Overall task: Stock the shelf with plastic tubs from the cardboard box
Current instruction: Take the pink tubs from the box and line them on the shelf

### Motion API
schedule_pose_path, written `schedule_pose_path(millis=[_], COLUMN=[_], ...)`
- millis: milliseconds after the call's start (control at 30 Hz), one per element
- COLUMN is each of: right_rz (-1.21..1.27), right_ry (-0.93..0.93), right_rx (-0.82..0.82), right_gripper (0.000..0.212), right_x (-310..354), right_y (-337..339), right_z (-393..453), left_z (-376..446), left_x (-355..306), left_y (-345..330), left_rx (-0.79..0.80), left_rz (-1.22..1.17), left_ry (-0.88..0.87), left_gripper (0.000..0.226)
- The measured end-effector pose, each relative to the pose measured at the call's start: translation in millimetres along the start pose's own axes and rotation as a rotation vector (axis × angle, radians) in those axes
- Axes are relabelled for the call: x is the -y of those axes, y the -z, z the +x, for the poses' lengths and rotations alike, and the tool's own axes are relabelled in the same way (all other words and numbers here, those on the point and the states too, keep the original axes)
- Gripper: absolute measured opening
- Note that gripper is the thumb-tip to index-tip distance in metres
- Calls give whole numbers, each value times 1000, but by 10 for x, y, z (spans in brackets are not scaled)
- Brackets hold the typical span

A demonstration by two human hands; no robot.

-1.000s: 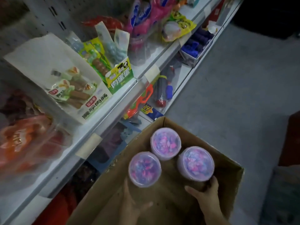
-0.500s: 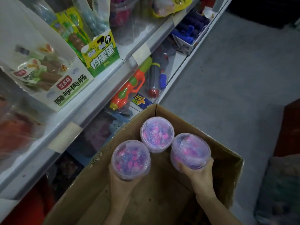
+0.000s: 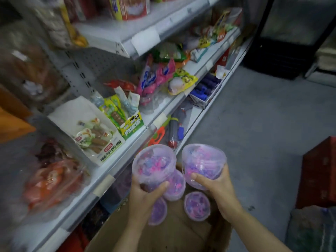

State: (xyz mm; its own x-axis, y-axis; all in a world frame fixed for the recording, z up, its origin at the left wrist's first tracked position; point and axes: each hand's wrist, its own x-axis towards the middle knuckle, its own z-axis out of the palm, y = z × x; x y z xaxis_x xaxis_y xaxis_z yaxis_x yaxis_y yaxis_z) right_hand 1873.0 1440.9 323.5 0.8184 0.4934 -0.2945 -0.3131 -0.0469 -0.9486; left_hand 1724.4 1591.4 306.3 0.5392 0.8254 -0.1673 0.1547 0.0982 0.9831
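My left hand (image 3: pixel 145 195) grips a clear plastic tub (image 3: pixel 153 163) filled with pink and purple pieces, held above the cardboard box (image 3: pixel 181 233). A second tub of the same kind (image 3: pixel 203 166) is in the grip of my right hand (image 3: pixel 216 186), just to the right of the first. Both tubs are lifted clear of the box and tilt slightly. Three more tubs stay in the box: one (image 3: pixel 175 186) between my hands, one (image 3: pixel 197 206) lower right, one (image 3: pixel 157 211) partly behind my left wrist.
White metal shelves (image 3: pixel 112 171) run along the left, packed with snack bags, a white sausage display box (image 3: pixel 87 130) and toy water guns (image 3: pixel 158 135) lower down. Grey floor lies to the right, with a red crate (image 3: pixel 320 177) and a dark cabinet (image 3: pixel 283 57) beyond.
Both hands have raised their tubs up out of the box toward the shelf. My view has lifted, showing higher shelves. More tubs now show lower in the box.
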Motion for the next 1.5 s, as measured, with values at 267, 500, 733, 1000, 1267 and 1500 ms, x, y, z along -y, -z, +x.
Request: schedule_pose_path(millis=[267, 500, 733, 1000, 1267, 1500], right_rz=[195, 44, 27, 47, -83, -50], right_ry=[136, 352, 549, 714, 817, 839], right_rx=[280, 211, 195, -26, -198, -94], right_gripper=[72, 99, 92, 100, 111, 97], right_x=[1621, 2922, 4009, 4714, 4925, 5237], right_y=[370, 814, 1032, 1336, 1424, 1541], right_z=[-412, -750, -1016, -1158, -823, -144], left_z=[-348, -598, -587, -805, -424, 223], left_x=[-1577, -2927, -3912, -4521, -4790, -5080], left_y=[-399, -890, -1354, -1838, -2323, -2704], left_rx=[102, 161, 208, 586, 576, 652], left_rz=[-256, -279, -569, -917, -786, -753], left_ry=[-97, -173, -200, -76, -198, -291], left_gripper=[107, 98, 98, 71, 114, 90])
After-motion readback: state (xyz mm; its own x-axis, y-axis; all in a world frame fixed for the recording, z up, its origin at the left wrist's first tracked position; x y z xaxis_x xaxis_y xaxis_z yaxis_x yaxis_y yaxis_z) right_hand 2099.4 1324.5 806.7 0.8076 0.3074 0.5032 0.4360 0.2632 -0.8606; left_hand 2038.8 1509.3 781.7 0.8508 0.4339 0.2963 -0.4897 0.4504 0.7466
